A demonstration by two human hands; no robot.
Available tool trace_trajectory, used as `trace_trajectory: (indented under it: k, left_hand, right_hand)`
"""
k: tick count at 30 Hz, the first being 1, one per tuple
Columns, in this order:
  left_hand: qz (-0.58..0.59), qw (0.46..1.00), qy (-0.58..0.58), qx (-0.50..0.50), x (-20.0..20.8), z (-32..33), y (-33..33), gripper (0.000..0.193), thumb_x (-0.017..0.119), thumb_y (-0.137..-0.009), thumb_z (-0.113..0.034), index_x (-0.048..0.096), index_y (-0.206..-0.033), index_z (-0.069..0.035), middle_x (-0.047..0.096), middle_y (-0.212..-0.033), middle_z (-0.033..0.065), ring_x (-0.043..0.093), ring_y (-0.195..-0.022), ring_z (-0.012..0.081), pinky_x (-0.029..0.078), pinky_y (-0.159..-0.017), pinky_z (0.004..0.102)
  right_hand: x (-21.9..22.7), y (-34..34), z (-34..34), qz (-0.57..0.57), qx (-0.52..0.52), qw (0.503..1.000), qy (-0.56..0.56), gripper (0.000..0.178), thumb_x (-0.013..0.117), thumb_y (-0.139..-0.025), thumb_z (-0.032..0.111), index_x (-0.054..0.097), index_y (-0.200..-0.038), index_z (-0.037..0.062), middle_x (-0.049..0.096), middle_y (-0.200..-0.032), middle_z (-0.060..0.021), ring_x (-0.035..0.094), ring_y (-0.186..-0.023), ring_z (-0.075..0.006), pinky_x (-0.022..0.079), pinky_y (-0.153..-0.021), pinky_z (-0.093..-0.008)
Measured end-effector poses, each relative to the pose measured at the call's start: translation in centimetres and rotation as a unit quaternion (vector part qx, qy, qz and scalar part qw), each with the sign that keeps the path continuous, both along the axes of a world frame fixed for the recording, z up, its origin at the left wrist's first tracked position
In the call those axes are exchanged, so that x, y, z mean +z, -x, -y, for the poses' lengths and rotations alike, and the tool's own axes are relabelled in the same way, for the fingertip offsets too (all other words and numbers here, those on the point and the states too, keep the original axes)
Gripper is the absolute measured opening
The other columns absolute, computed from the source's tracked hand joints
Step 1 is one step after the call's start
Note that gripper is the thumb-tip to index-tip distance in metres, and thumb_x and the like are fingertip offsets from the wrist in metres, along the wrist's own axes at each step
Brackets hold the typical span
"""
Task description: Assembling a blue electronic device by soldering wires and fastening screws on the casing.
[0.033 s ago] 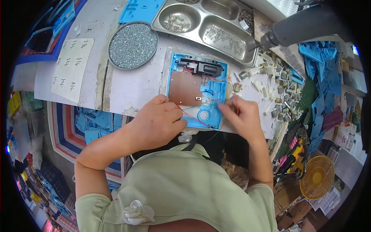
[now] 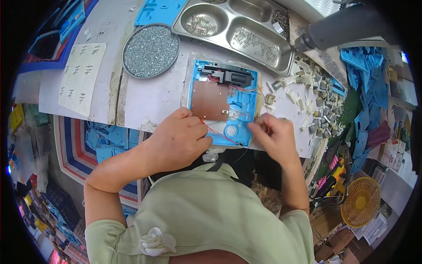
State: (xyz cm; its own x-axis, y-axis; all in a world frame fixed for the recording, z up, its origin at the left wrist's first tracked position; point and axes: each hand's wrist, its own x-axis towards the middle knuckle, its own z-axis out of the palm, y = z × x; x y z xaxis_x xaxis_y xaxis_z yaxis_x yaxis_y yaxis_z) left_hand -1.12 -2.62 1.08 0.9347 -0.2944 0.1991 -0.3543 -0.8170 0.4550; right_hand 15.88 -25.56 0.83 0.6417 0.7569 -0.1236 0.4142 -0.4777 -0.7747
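Note:
A blue plastic casing (image 2: pixel 248 108) lies open side up on the table before me. In it sit a brown circuit board (image 2: pixel 210 100), a black mechanism (image 2: pixel 233 78) along the far side, and a round ring (image 2: pixel 231 130) near the front right. Thin red and dark wires (image 2: pixel 216 132) run from the board. My left hand (image 2: pixel 182 136) is closed over the casing's near left corner, fingertips partly hidden. Just off the right edge, my right hand (image 2: pixel 277 136) pinches a thin red wire (image 2: pixel 268 121) between thumb and fingers.
A round tray of screws (image 2: pixel 151 27) and a steel compartment tray (image 2: pixel 222 38) stand behind the casing. A grey power screwdriver (image 2: pixel 343 31) hangs at upper right. Small motor-like parts (image 2: pixel 316 105) are heaped on the right. A paper sheet (image 2: pixel 83 72) lies left.
My right hand has shifted slightly, and the red wire now stands up in an arc above its fingers. The casing has moved a touch left. My left hand stays put.

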Motion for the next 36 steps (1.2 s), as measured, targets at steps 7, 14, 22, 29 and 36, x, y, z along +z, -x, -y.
trace_trajectory:
  k: [7, 14, 22, 29, 36]
  left_hand:
    - [-0.075, 0.994, 0.058, 0.051, 1.0, 0.9, -1.1, 0.025, 0.078, -0.077, -0.017, 0.065, -0.098, -0.011, 0.058, -0.087, 0.0036, 0.060, -0.083, 0.0252, 0.042, -0.080, 0.0400]
    - [0.028, 0.997, 0.068, 0.029, -1.2, 4.1, -3.3, 0.029, 0.079, -0.077, -0.019, 0.063, -0.100, -0.011, 0.057, -0.086, 0.0037, 0.060, -0.083, 0.0253, 0.042, -0.081, 0.0405]
    - [0.021, 0.991, 0.113, 0.063, -1.2, 4.2, -2.7, 0.026, 0.076, -0.082, -0.022, 0.063, -0.101, -0.012, 0.056, -0.082, 0.0027, 0.061, -0.080, 0.0219, 0.043, -0.077, 0.0393]
    - [0.021, 0.998, 0.050, 0.039, -1.5, 4.7, -3.4, 0.022, 0.076, -0.082, -0.023, 0.062, -0.094, -0.013, 0.056, -0.079, 0.0022, 0.062, -0.074, 0.0203, 0.042, -0.072, 0.0384]
    - [0.114, 0.987, 0.085, -0.076, -1.5, 3.7, -2.0, 0.022, 0.079, -0.077, -0.023, 0.064, -0.088, -0.012, 0.049, -0.075, 0.0009, 0.058, -0.068, 0.0177, 0.041, -0.061, 0.0351]
  right_hand:
    - [0.5, 4.8, 2.8, -0.111, -0.007, 0.993, -0.027, 0.014, 0.075, -0.090, 0.012, 0.067, -0.083, 0.0036, 0.061, -0.063, -0.0080, 0.057, -0.051, -0.0193, 0.045, -0.051, -0.0315]
    - [4.6, 5.4, 2.0, -0.171, 0.286, 0.935, -0.122, 0.018, 0.078, -0.084, 0.013, 0.071, -0.098, 0.0043, 0.069, -0.080, -0.0062, 0.067, -0.064, -0.0208, 0.052, -0.059, -0.0295]
    - [0.7, 3.7, 2.4, 0.023, -0.039, 0.999, -0.026, 0.016, 0.078, -0.081, 0.006, 0.070, -0.094, 0.0013, 0.068, -0.074, -0.0055, 0.061, -0.058, -0.0143, 0.048, -0.054, -0.0272]
    - [2.4, 2.2, 0.7, 0.022, 0.092, 0.983, -0.159, 0.021, 0.077, -0.080, 0.004, 0.074, -0.101, 0.0056, 0.068, -0.083, -0.0058, 0.062, -0.069, -0.0182, 0.049, -0.059, -0.0298]
    - [-0.8, -1.7, -2.0, 0.238, 0.151, 0.955, -0.093, 0.027, 0.077, -0.082, 0.018, 0.075, -0.109, 0.0121, 0.065, -0.108, -0.0077, 0.059, -0.093, -0.0285, 0.053, -0.076, -0.0390]
